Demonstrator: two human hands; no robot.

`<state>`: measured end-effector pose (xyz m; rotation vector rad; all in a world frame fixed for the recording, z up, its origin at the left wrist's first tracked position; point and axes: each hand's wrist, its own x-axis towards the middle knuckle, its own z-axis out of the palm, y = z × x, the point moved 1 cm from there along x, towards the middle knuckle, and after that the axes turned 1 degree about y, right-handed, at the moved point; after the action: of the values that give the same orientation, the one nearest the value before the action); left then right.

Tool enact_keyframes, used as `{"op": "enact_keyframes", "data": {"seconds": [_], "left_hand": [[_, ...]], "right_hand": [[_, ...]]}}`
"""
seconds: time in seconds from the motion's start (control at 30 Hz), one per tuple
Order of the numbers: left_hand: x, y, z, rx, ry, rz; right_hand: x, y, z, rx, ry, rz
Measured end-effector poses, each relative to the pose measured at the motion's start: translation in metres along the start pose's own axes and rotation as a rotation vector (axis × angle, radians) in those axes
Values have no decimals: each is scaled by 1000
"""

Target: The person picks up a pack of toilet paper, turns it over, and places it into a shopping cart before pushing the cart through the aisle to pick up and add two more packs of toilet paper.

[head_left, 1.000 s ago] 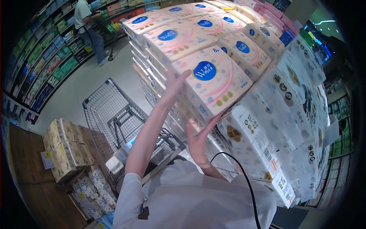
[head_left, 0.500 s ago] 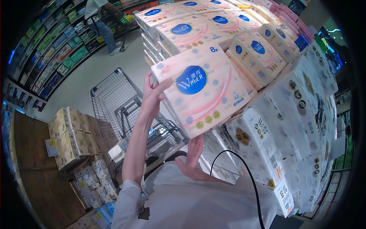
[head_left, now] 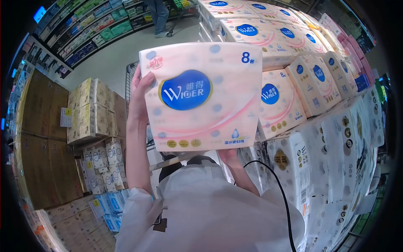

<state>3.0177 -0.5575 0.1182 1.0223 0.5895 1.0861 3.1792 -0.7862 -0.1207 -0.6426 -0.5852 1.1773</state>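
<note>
The Wider tissue eight-pack (head_left: 205, 98) looks light, squashy, best held side-and-base: left hand (head_left: 140, 94) has fingers clamped on its side; right hand (head_left: 229, 158) below, fingers' state unclear.

Long dark metal shelves (head_left: 58, 41) of green plastic packets (head_left: 121, 28) line the far edge of the pale grey floor (head_left: 94, 67), where a person in blue jeans (head_left: 158, 19) stands — only the legs show. Along the floor's left edge, tall brown cardboard boxes (head_left: 35, 101) rise near stacked cream-yellow packs (head_left: 86, 119) — blue-and-white packs (head_left: 113, 203) nearer.
</note>
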Motion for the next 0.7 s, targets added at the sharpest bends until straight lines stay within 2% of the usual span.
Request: {"op": "enact_keyframes", "data": {"seconds": [0.23,0.33,0.7], "left_hand": [[-8,-6,-41,-30,35,26],[-7,-4,-44,-16,32,29],[1,4,-31,17,-52,41]], "right_hand": [[19,-1,45,84,76,75],[19,-6,55,49,27,51],[7,0,36,119,66,54]]}}
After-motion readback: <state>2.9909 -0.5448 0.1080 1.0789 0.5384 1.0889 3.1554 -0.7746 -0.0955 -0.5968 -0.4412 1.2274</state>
